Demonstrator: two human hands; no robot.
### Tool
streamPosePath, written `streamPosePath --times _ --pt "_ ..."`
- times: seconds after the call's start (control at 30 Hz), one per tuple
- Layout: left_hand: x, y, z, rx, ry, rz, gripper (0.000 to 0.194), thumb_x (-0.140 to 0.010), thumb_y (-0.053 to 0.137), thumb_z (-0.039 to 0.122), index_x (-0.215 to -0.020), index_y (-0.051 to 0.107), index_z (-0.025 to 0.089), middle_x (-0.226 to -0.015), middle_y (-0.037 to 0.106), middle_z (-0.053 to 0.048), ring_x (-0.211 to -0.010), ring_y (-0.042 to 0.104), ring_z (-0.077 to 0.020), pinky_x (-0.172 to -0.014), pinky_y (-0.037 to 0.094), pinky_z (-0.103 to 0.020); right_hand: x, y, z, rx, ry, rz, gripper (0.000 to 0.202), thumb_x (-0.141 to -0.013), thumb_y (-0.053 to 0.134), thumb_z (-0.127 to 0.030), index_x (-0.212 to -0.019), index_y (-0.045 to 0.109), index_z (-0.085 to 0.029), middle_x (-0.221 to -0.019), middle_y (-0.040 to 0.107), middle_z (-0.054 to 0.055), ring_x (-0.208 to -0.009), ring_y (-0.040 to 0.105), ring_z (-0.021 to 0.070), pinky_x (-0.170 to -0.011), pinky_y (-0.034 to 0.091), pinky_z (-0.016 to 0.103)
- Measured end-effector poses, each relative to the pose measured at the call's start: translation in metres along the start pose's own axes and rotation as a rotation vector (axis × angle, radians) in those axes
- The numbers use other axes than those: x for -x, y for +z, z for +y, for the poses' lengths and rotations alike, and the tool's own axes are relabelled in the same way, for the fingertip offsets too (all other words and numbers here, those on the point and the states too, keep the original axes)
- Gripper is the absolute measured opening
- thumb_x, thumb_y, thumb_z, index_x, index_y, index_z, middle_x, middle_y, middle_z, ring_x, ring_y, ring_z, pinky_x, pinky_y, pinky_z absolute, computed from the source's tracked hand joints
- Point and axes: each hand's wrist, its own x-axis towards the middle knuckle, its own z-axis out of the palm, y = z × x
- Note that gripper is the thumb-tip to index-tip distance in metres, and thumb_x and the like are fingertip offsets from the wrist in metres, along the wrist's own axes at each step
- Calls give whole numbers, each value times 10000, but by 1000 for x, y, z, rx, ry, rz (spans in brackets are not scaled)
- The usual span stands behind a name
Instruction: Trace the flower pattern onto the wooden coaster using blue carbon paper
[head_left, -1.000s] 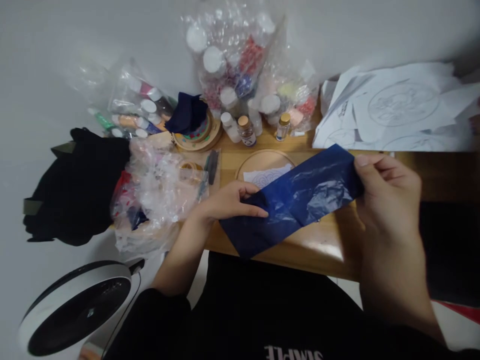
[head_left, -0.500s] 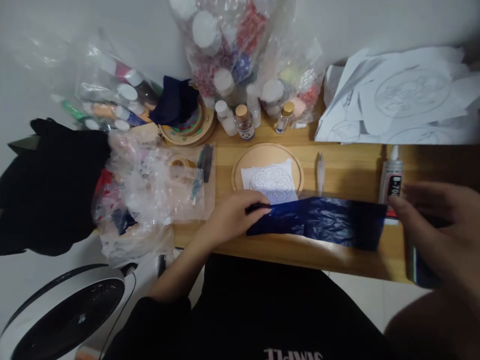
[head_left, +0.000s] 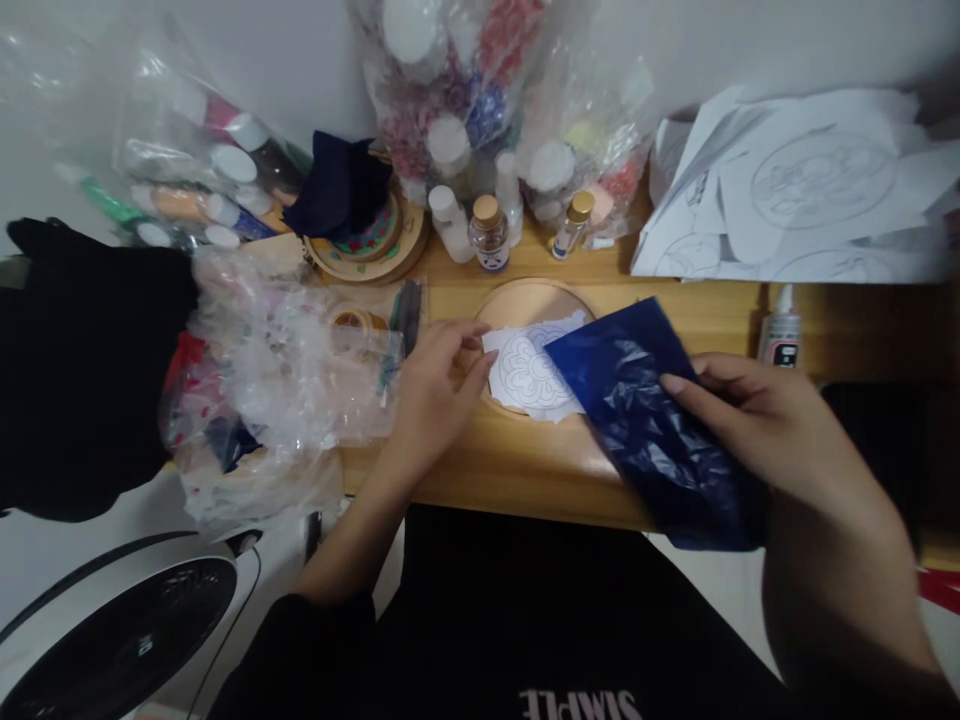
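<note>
My right hand pinches a crinkled dark blue sheet by its upper right edge, and the sheet hangs tilted over the table's front edge. A corner of it overlaps a white paper with a flower drawing. That paper lies on a round wooden disc. At the paper's left edge is my left hand, its thumb and forefinger apart, with nothing held between them.
Small bottles and bags of beads stand at the back. Drawn papers are at the back right, above a glue tube. Plastic bags cover the left side, beside a black bag.
My left hand has let go of the blue sheet and moved up and left to the paper. My right hand now holds the sheet, turned and shifted over the drawing's right side.
</note>
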Motion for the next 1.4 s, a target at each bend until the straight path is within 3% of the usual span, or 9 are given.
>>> streamPosePath --times 0.1,0.27,0.37,0.5,0.63,0.77,1.0,1.17,1.4 --pt "-12 1 -5 -259 130 -132 230 -857 640 198 -1084 624 167 -1077 663 -71 -1048 598 -225 -918 473 -364 2 -3 8 -137 133 113 325 -701 759 -523 -735 707 -204 -657 649 17 -552 554 133 -503 429 243" --pt "-32 10 -1 -434 47 -367 331 -759 772 286 -1027 617 168 -1001 645 -73 -956 583 -265 -824 446 -373 2 -6 12 -229 239 208 379 -577 826 -541 -628 685 -193 -571 598 5 -492 506 110 -449 403 225" --pt "-34 8 6 -363 -58 -449 165 -782 731 282 -824 612 176 -816 622 -23 -777 568 -201 -710 414 -313 2 -12 14 -253 276 249 340 -550 856 -485 -647 703 -198 -615 636 21 -525 547 130 -456 418 237" --pt "-19 -1 13 -223 -296 -400 290 -812 656 350 -615 519 186 -599 535 13 -590 503 -157 -570 354 -285 0 -19 16 -334 282 323 294 -532 883 -396 -677 708 -210 -625 646 19 -519 545 130 -454 422 243" --pt "4 -7 -1 292 -515 -295 206 -743 683 355 -795 598 175 -689 660 9 -630 603 -143 -560 445 -252 -5 -21 3 -387 237 355 309 -540 880 -406 -686 703 -200 -611 633 18 -511 546 124 -453 429 238" --pt "21 -12 -17 629 -629 -376 369 -672 751 318 -977 619 158 -915 742 -51 -833 695 -181 -753 552 -317 -16 -17 -17 -234 89 196 312 -625 829 -459 -741 714 -193 -618 630 9 -510 546 114 -440 410 216" --pt "30 -17 -25 712 -590 -415 457 -614 728 151 -1061 631 159 -1043 721 -71 -1006 681 -206 -903 536 -353 -32 25 -32 -33 -170 -453 266 -831 664 -470 -802 714 -211 -696 669 0 -615 598 123 -554 450 238" --pt "29 -14 -32 867 -560 -486 478 -580 744 79 -1038 644 171 -1057 710 -59 -1050 661 -211 -926 514 -345 -41 52 -26 102 -304 -266 264 -796 674 -483 -742 709 -226 -824 648 36 -734 609 165 -673 462 309" --pt "30 -15 -37 973 -477 -555 548 -613 787 104 -1134 630 174 -1139 689 -75 -1069 648 -214 -953 490 -366 -39 49 -35 78 -139 -439 304 -810 645 -447 -640 636 -194 -603 597 -16 -556 523 99 -534 385 248"
